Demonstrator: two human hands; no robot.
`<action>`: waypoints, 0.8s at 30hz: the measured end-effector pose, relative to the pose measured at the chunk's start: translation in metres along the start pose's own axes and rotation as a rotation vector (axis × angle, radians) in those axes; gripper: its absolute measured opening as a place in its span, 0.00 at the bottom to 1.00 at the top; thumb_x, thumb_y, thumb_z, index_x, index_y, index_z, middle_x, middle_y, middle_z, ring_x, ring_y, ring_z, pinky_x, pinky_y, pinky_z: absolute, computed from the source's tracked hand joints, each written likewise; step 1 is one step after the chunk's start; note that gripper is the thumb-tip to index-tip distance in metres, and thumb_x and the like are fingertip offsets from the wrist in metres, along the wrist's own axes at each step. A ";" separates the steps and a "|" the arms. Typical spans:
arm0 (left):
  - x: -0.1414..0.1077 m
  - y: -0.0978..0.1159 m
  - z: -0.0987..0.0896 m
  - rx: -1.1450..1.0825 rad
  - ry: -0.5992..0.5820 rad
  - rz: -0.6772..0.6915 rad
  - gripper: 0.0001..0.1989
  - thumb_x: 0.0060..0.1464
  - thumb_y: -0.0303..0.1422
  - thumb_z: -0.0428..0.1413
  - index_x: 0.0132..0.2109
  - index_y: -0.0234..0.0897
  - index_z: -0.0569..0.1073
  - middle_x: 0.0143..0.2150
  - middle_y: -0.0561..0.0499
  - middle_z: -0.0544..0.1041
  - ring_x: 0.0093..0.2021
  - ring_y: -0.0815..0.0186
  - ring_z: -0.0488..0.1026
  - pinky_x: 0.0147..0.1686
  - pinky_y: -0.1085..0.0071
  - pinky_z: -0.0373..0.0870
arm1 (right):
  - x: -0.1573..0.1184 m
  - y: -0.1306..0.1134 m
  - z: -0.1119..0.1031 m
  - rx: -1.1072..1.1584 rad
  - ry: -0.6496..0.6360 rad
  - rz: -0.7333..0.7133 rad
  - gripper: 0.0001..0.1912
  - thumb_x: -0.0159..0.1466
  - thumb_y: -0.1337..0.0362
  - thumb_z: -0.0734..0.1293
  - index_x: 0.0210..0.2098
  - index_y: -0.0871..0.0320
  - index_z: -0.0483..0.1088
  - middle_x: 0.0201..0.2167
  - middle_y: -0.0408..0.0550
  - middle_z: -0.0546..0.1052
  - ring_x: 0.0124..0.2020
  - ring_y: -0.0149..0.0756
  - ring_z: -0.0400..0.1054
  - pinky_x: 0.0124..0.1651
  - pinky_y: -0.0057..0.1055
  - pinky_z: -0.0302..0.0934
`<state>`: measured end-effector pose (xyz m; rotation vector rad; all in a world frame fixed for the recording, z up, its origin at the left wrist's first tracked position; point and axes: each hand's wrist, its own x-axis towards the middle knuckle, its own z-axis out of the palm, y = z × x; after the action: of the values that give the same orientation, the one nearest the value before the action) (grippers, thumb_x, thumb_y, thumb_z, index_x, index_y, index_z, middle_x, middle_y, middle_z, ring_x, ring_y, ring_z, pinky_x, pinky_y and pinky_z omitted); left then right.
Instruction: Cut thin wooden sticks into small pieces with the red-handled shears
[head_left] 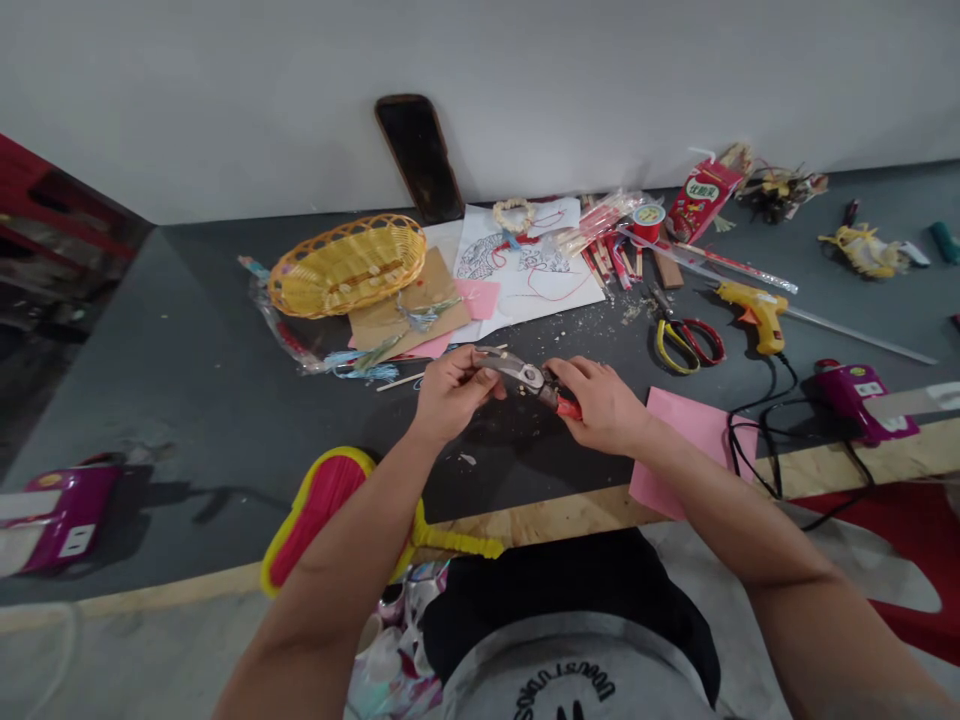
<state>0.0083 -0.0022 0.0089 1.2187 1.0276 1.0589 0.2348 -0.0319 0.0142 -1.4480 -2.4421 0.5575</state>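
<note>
My right hand (606,408) is closed around the red handles of a pair of pruning shears (531,376), held above the dark tabletop. The metal blades point left toward my left hand (454,395), whose fingers are pinched together by the blade tips. Whatever the left fingers pinch is mostly hidden; a thin pale end shows by the blades. Below them lies a thin pale stick (401,382), beside blue tassels (364,366). Small pale chips are scattered on the table under and behind the shears.
A yellow basket (349,268) and a phone (420,158) stand behind. Scissors (686,340), a yellow glue gun (757,312), its cable and pink paper (675,450) lie right. A yellow-and-red shoe-shaped piece (319,510) lies at the front edge. Purple boxes (862,400) sit at both ends.
</note>
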 end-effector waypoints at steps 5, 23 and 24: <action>0.001 -0.003 -0.007 0.108 -0.031 0.099 0.21 0.50 0.50 0.65 0.29 0.35 0.73 0.20 0.51 0.75 0.16 0.75 0.60 0.16 0.76 0.53 | 0.000 0.002 -0.003 0.123 -0.045 -0.054 0.26 0.64 0.64 0.63 0.61 0.58 0.60 0.52 0.56 0.74 0.49 0.46 0.70 0.51 0.41 0.63; 0.003 0.003 -0.007 0.475 0.232 0.134 0.09 0.57 0.36 0.57 0.32 0.36 0.72 0.26 0.50 0.81 0.17 0.74 0.65 0.19 0.77 0.59 | 0.006 0.026 -0.006 -0.257 0.007 0.085 0.35 0.62 0.67 0.63 0.68 0.54 0.58 0.62 0.56 0.69 0.57 0.53 0.63 0.50 0.46 0.60; 0.003 0.003 -0.007 0.480 0.234 0.137 0.09 0.57 0.36 0.57 0.32 0.36 0.72 0.26 0.50 0.81 0.17 0.74 0.65 0.20 0.77 0.59 | 0.006 0.027 -0.005 -0.265 0.013 0.087 0.34 0.62 0.67 0.63 0.68 0.54 0.59 0.62 0.55 0.69 0.56 0.53 0.63 0.49 0.45 0.60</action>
<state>0.0019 0.0026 0.0113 1.5929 1.4535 1.1140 0.2553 -0.0138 0.0064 -1.6579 -2.5284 0.2456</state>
